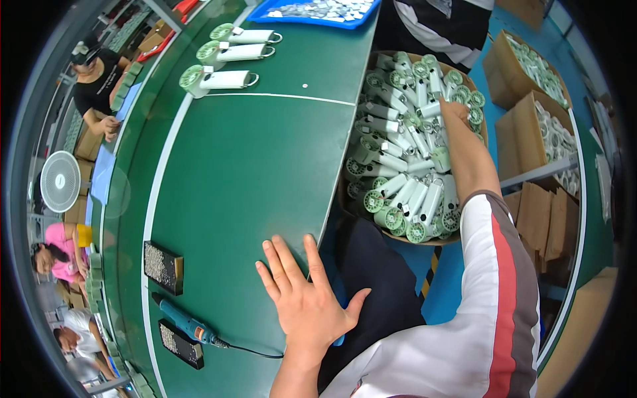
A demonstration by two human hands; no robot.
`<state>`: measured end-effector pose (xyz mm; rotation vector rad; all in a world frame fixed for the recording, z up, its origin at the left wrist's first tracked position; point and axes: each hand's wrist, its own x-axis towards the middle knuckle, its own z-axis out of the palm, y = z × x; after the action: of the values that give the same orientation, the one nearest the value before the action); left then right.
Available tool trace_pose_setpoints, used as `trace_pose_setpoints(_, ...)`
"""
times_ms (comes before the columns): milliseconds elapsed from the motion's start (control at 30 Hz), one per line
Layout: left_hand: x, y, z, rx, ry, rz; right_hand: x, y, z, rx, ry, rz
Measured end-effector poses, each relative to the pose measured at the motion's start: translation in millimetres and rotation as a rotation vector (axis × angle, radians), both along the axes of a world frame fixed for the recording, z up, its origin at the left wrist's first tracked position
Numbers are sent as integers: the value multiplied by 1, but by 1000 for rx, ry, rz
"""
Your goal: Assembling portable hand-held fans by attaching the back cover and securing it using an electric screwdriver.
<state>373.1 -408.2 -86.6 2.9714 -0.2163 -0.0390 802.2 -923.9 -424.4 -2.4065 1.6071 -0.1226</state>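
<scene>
My left hand (310, 306) lies flat on the table's near edge, fingers spread, holding nothing. To the right, my right arm reaches into a carton (419, 240) full of pale green and white handheld fans (413, 199). There my right hand (456, 111) is closed at the end of a white fan handle (430, 109); its fingers are partly hidden. On the green table (245, 172), a teal electric screwdriver (186, 322) with a black cable lies left of my left hand, between two black screw trays (163, 266) filled with small screws.
Three handheld fans (225, 80) lie at the table's far left, near a blue tray (318, 22) of small pale parts. Another person in striped clothing (441, 30) is beyond the carton. More filled cartons (531, 129) stand right. Several co-workers sit across the line, near a round fan (60, 181).
</scene>
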Motion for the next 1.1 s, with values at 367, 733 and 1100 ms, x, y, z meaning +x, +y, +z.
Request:
trace_pose_setpoints(367,-1,-4,1,4,-10,-35,-41,10,39,104,-116,-2)
trace_pose_setpoints(733,-1,-3,-3,20,-46,-6,-54,28,44,172,-133,111)
trace_pose_setpoints(1100,-3,6,1,-44,-8,-4,-70,41,66,212,35,452)
